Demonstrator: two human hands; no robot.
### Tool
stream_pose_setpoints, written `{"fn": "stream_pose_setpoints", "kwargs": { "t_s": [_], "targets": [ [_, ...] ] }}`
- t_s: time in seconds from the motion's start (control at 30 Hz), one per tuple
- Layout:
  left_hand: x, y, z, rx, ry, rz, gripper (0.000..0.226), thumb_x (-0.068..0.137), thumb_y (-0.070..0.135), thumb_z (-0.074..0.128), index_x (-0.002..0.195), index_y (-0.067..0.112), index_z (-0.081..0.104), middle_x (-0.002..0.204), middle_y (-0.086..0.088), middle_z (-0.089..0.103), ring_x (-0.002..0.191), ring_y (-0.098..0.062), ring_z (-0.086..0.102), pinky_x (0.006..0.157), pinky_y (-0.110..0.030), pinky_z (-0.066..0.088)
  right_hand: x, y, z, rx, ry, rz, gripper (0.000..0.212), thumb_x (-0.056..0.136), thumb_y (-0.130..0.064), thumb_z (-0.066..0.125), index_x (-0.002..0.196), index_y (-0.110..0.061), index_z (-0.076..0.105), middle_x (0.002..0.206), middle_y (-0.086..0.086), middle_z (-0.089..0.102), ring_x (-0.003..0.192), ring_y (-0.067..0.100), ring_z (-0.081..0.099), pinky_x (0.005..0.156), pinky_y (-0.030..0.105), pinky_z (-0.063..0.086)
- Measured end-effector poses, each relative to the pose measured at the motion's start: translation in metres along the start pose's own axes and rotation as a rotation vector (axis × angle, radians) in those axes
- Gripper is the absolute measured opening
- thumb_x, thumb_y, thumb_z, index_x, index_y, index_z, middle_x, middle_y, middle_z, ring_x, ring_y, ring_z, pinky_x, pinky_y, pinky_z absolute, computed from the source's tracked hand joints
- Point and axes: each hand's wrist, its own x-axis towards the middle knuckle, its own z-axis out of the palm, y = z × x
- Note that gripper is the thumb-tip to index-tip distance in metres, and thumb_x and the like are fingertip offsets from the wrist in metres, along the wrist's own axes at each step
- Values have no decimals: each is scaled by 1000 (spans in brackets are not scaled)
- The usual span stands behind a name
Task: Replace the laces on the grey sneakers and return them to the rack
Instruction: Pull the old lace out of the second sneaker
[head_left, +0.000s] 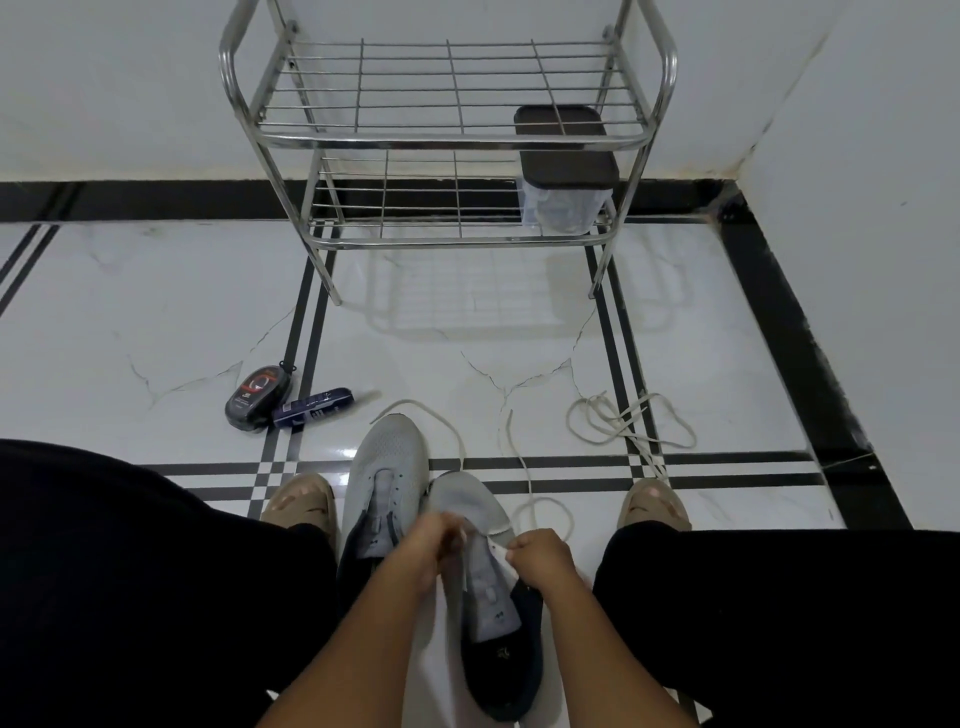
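Note:
Two grey sneakers lie on the floor between my feet. The left sneaker (387, 467) points away from me. The right sneaker (470, 501) lies beside it, tilted up toward me. My left hand (431, 548) grips the right sneaker's left side near the eyelets, fingers curled. My right hand (540, 558) pinches a white lace (524, 467) at the right side of the tongue; the lace trails off across the floor. A second loose lace (623, 421) lies in a tangle to the right. The metal rack (447, 135) stands against the wall ahead.
A clear box with a dark lid (569, 171) sits on the rack's lower shelf at the right. A shoe-polish sponge (257, 397) and a small dark blue box (314, 408) lie on the floor at the left. My legs flank the sneakers.

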Motion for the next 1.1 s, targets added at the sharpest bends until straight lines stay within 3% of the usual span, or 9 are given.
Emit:
{"fn": "stream_pose_setpoints", "kwargs": {
  "t_s": [0.07, 0.13, 0.23, 0.33, 0.6, 0.83, 0.9, 0.97, 1.1],
  "targets": [
    [-1, 2, -11, -558, 32, -31, 31, 80, 21, 44, 49, 19, 41, 60, -3, 47, 56, -17, 45, 54, -28, 31, 3, -1, -6, 27, 13, 10, 23, 89, -16, 55, 103, -11, 72, 110, 5, 69, 95, 21, 62, 68, 16, 46],
    [-2, 10, -13, -624, 110, 3, 37, 84, 27, 42, 48, 18, 39, 57, -5, 46, 54, -20, 45, 54, -29, 33, 4, -5, -11, 63, 17, -22, 18, 90, -15, 56, 99, -13, 71, 105, 4, 67, 88, 16, 56, 59, 16, 41],
    [2, 28, -11, 248, 195, 76, 43, 92, 42, 48, 74, 7, 64, 72, -11, 63, 69, -26, 61, 73, -36, 50, 3, -9, -6, 61, 22, -62, 22, 88, -13, 57, 102, -9, 73, 107, 9, 70, 95, 22, 62, 74, 22, 45],
    [4, 24, -1, 964, 152, 200, 42, 92, 42, 46, 111, 9, 62, 111, -10, 66, 103, -27, 61, 84, -32, 46, -1, -5, 4, 0, -10, -65, 21, 87, -14, 55, 97, -18, 73, 103, 9, 69, 103, 27, 63, 78, 23, 47],
    [-1, -6, 10, 1373, 286, 386, 23, 96, 22, 43, 111, 17, 61, 114, -5, 60, 103, -23, 61, 84, -34, 46, 1, -1, 5, -52, -9, -50, 24, 87, -17, 56, 103, -19, 73, 114, 7, 68, 108, 24, 61, 87, 25, 49],
    [-2, -6, 10, 1403, 313, 365, 24, 94, 27, 47, 104, 17, 66, 107, -4, 66, 99, -22, 63, 84, -32, 45, 4, -3, 9, -47, -13, 4, 26, 87, -17, 53, 104, -15, 73, 112, 7, 68, 103, 24, 62, 82, 24, 51],
    [-2, -11, 11, 1343, 322, 410, 24, 95, 29, 45, 104, 20, 66, 108, -2, 64, 101, -21, 62, 89, -35, 41, 4, -2, 8, -19, -15, 63, 27, 86, -17, 52, 104, -14, 71, 112, 7, 68, 102, 24, 63, 74, 22, 46],
    [1, -9, 10, 1030, 314, 309, 20, 94, 28, 48, 96, 21, 67, 107, -4, 61, 97, -23, 62, 90, -36, 46, 3, -2, 3, 5, 11, 132, 30, 87, -18, 53, 112, -10, 66, 118, 9, 65, 106, 25, 62, 75, 22, 44],
    [6, 27, -19, -335, 345, 188, 22, 95, 13, 44, 76, 12, 56, 87, -10, 57, 77, -21, 55, 71, -32, 48, 9, 6, -7, 26, 65, 189, 35, 92, -16, 47, 123, -6, 60, 126, 11, 60, 115, 26, 58, 74, 23, 41]
  ]
}}
